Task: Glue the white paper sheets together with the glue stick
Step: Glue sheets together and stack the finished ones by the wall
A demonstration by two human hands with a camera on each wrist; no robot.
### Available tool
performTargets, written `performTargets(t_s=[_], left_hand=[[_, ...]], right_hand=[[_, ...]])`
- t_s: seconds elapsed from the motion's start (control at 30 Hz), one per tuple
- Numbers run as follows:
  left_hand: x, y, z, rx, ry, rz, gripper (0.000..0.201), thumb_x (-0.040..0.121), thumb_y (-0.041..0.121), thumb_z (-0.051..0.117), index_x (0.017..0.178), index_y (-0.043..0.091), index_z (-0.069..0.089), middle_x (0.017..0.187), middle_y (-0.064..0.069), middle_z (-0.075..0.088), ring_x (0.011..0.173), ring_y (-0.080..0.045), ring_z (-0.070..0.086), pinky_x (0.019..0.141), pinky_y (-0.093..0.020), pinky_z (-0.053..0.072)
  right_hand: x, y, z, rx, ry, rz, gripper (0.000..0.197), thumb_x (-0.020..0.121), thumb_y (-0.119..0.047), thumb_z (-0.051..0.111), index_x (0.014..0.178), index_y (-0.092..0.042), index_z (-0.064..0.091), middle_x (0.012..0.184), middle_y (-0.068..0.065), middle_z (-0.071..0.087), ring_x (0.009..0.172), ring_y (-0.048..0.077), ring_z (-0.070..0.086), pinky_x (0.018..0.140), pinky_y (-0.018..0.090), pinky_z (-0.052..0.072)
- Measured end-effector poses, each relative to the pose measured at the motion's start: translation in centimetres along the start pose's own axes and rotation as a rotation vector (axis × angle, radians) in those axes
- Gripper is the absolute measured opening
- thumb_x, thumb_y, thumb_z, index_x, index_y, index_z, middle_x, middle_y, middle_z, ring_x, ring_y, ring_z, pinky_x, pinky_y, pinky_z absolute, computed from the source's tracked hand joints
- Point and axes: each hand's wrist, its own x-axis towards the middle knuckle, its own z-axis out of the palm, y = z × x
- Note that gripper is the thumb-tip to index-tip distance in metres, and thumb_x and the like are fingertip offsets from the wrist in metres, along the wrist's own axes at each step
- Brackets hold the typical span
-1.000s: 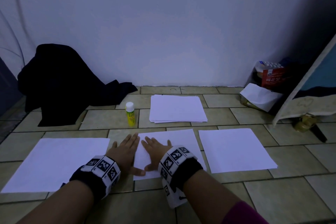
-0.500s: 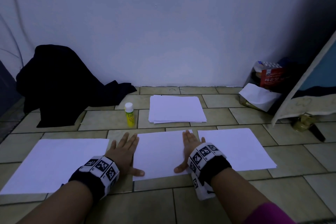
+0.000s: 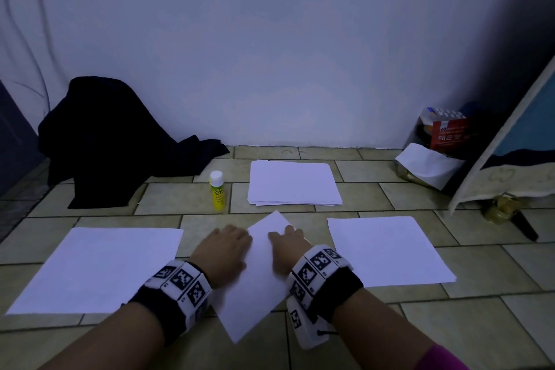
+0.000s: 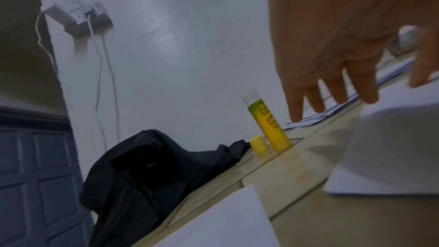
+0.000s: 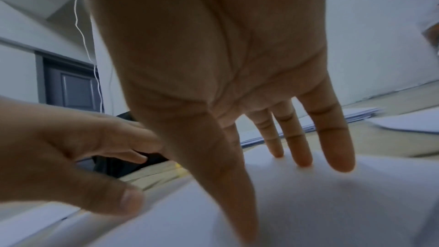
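Note:
The middle white sheet [image 3: 258, 288] lies turned cornerwise on the tiled floor, one corner pointing at the wall. My right hand [image 3: 285, 248] lies flat on its upper part with straight fingers [image 5: 301, 149] pressing the paper [image 5: 308, 204]. My left hand [image 3: 225, 249] rests on the sheet's upper left edge, thumb on the paper and fingers loosely bent. More single sheets lie to the left [image 3: 96, 267] and right [image 3: 387, 249]. A paper stack [image 3: 294, 183] sits near the wall. The yellow glue stick [image 3: 216, 194] stands upright left of the stack, its yellow cap [image 4: 259, 145] beside it.
A dark cloth heap [image 3: 114, 141] lies against the wall at the back left. At the back right are a red packet [image 3: 449, 137], crumpled white paper [image 3: 426, 168] and a leaning board [image 3: 510, 141]. Cables hang from a wall socket [image 4: 83, 16].
The middle sheet has turned from square to cornerwise under both hands. My right hand slid back left, close to the left hand, which curled slightly at the sheet's edge.

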Motion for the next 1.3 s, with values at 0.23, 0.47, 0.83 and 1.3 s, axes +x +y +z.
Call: performTargets(t_s=[0.23,0.47,0.83,1.3], left_hand=[[-0.2,0.5,-0.8,0.032,-0.074,-0.073,0.026,0.093,0.024,0.052,0.117,0.016,0.058,0.122,-0.005,0.056,0.112,-0.023,0.054,0.089,-0.03,0.041],[0.4,-0.9,0.4,-0.141,-0.274,-0.109,0.102,0.089,0.044,0.062,0.152,0.001,-0.005,0.16,-0.013,-0.014,0.148,-0.026,-0.011,0.119,-0.047,0.011],[0.5,-1.6,0.9,-0.16,-0.396,-0.149,0.106,0.091,0.053,0.054,0.149,0.001,-0.017,0.158,-0.012,-0.024,0.148,-0.023,-0.015,0.119,-0.048,0.003],[0.2,-0.8,-0.7,-0.039,-0.111,-0.096,0.063,0.088,0.045,0.062,0.139,0.016,0.04,0.142,-0.006,0.037,0.126,-0.023,0.041,0.102,-0.036,0.04]], right_hand=[[0.6,-3.1,1.1,0.119,0.035,-0.012,0.067,0.089,-0.043,0.059,0.141,-0.014,0.029,0.145,0.009,0.025,0.132,0.032,0.024,0.102,0.046,0.034],[1.4,-3.8,0.8,0.084,-0.079,-0.208,0.09,0.089,-0.021,0.064,0.152,-0.012,0.0,0.16,0.005,0.0,0.147,0.025,0.001,0.117,0.046,0.017],[3.2,3.2,0.7,-0.013,-0.138,-0.115,0.102,0.087,-0.063,0.048,0.151,-0.013,-0.014,0.159,-0.002,-0.018,0.146,0.011,-0.012,0.115,0.053,-0.006],[0.5,-2.4,0.4,-0.031,0.105,-0.085,0.033,0.095,-0.014,0.044,0.128,-0.01,0.047,0.137,0.014,0.036,0.128,0.029,0.033,0.099,0.041,0.035]])
